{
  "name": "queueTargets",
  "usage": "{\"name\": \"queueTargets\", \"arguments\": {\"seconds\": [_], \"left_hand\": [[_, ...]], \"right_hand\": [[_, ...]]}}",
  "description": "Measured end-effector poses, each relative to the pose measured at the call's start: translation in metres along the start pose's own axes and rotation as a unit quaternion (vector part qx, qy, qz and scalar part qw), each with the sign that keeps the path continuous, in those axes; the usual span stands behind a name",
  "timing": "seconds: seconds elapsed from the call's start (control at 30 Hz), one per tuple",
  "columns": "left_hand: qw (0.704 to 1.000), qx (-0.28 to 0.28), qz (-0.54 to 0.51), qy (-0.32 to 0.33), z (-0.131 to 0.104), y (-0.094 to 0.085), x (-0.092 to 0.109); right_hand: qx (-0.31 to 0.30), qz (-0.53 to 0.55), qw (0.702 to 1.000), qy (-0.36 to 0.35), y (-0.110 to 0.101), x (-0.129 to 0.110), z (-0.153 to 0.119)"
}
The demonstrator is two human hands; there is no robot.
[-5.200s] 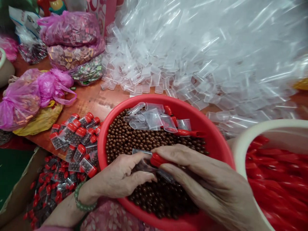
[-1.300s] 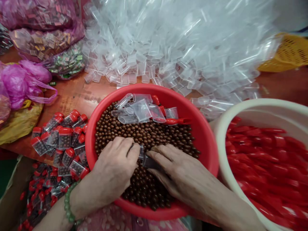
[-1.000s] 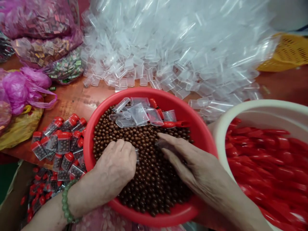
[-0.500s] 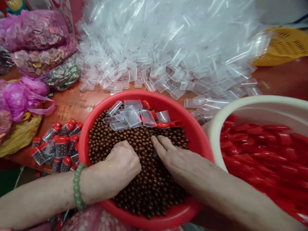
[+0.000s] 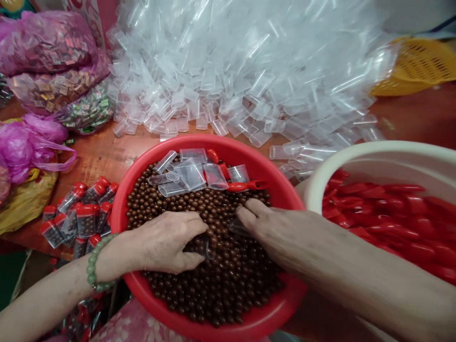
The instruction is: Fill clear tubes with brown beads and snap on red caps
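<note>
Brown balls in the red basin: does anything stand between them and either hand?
Nothing visible: the left hand and right hand are down at the brown balls, each with a clear tube. Loose tubes and red pieces lie beyond, along the basin's far side.

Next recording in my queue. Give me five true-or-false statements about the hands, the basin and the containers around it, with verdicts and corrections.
1. A clear case is between the thumb and fingers of the left hand. True.
2. The green bead bracelet is on the right wrist. False: the green bead bracelet is on the left wrist.
3. The right hand is over the red basin. True.
4. The white tub is filled with brown balls. False: the white tub holds red pieces; the brown balls are in the red basin.
5. The yellow basket is farther from the person than the white tub. True.
</note>
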State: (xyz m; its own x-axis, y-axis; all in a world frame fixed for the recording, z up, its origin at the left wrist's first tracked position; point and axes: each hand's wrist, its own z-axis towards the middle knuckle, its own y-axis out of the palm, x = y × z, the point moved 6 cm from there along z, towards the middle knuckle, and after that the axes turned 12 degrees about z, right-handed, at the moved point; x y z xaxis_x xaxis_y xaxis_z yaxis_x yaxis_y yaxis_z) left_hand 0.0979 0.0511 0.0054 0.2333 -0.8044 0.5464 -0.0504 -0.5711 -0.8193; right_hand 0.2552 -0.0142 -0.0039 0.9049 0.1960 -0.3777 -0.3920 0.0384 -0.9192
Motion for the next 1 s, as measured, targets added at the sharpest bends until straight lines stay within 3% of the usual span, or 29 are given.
{"name": "queueTargets", "arguments": {"seconds": [0.1, 0.2, 0.3, 0.43, 0.7, 0.9, 1.0], "left_hand": [[0.996, 0.063, -0.063, 0.005, -0.006, -0.013, 0.002], [0.993, 0.111, -0.042, -0.009, -0.014, -0.019, 0.002], [0.988, 0.152, -0.009, -0.022, -0.020, -0.022, 0.002], [0.975, 0.219, -0.014, -0.040, -0.025, -0.029, -0.001], [0.948, 0.300, -0.070, -0.079, -0.038, -0.039, 0.000], [0.937, 0.283, -0.160, -0.124, -0.049, -0.027, -0.002], [0.935, 0.299, -0.131, -0.139, -0.049, -0.023, 0.000]], "right_hand": [[-0.099, -0.153, 0.983, -0.039, 0.007, -0.010, 0.007], [-0.175, -0.182, 0.968, -0.020, 0.023, -0.023, 0.014], [-0.231, -0.122, 0.965, -0.004, 0.046, -0.042, 0.023], [-0.275, -0.004, 0.960, -0.054, 0.068, -0.058, 0.036], [-0.290, 0.156, 0.942, -0.072, 0.059, -0.050, 0.040], [-0.291, 0.169, 0.941, -0.029, 0.051, -0.059, 0.027], [-0.287, 0.163, 0.944, -0.002, 0.048, -0.062, 0.020]]}}
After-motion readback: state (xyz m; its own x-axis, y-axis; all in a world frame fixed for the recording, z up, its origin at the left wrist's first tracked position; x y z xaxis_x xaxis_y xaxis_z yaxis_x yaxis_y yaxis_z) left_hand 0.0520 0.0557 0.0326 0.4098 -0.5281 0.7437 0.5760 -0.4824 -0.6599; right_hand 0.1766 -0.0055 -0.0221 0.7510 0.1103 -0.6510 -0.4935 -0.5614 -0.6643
